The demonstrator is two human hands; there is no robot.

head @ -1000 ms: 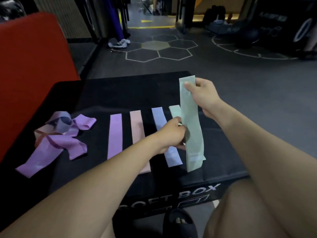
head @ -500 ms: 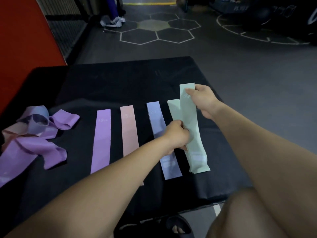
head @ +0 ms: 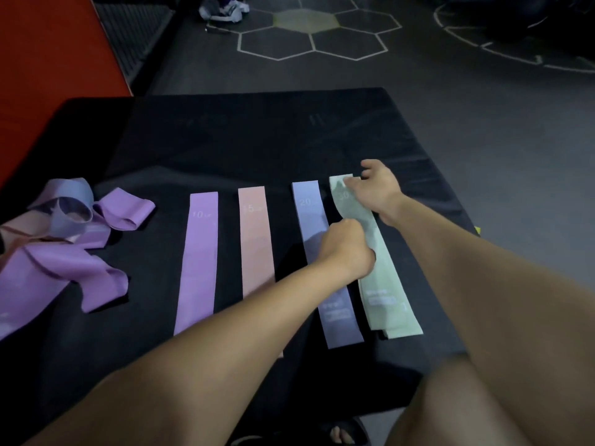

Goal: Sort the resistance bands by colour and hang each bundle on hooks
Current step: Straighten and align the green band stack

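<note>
Four resistance bands lie flat in a row on the black soft box [head: 244, 136]: purple [head: 198, 262], pink [head: 256, 239], blue [head: 308, 214] and green [head: 388, 297]. The green band lies on top of a second green one, whose edge shows at the near end. My left hand [head: 347, 249] sits with curled fingers on the green band's middle, at its left edge. My right hand [head: 378, 191] rests its fingers on the band's far end, thumb lifted away. A tangled pile of purple, blue and pink bands [head: 64, 239] lies at the box's left.
A red padded block [head: 48, 59] stands at the far left. Dark gym floor with white hexagon markings [head: 309, 30] stretches beyond the box. Shoes [head: 222, 9] lie on the floor at the back. My knee and sandalled foot are below the box's near edge.
The green band came down from hanging in the air to lying flat on the other green band. My right hand lowered with its far end and its thumb lifted off. The camera tilted further down.
</note>
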